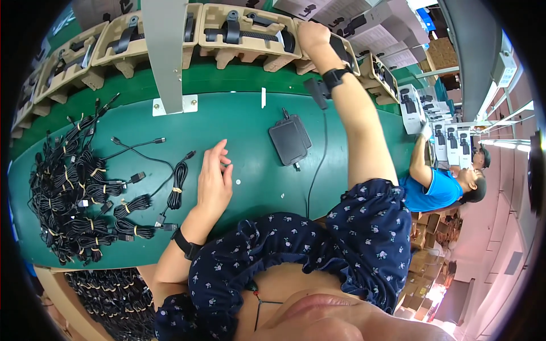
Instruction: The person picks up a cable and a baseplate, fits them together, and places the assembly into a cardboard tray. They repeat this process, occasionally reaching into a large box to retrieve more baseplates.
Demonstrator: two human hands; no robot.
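Observation:
My left hand (215,176) is held over the green table with its fingers stretched out, holding nothing. It is nearest to a tied bundle of black USB cable (178,184). A large heap of such bundles (77,193) lies further left. My right hand (314,40) reaches far forward to the row of moulded pulp trays, its fingers curled over the end of one tray (250,46). What they grip is hidden. Black parts with a strap-like loop (231,28) sit in that tray. Two flat black rectangular pieces (289,140) lie overlapping on the table between my arms.
A grey metal post (165,57) stands at the table's back edge. More pulp trays (119,48) run along the raised back ledge. A box of cable bundles (114,295) is below at the left. At the right, a co-worker in blue (432,187) handles white boxes (410,108).

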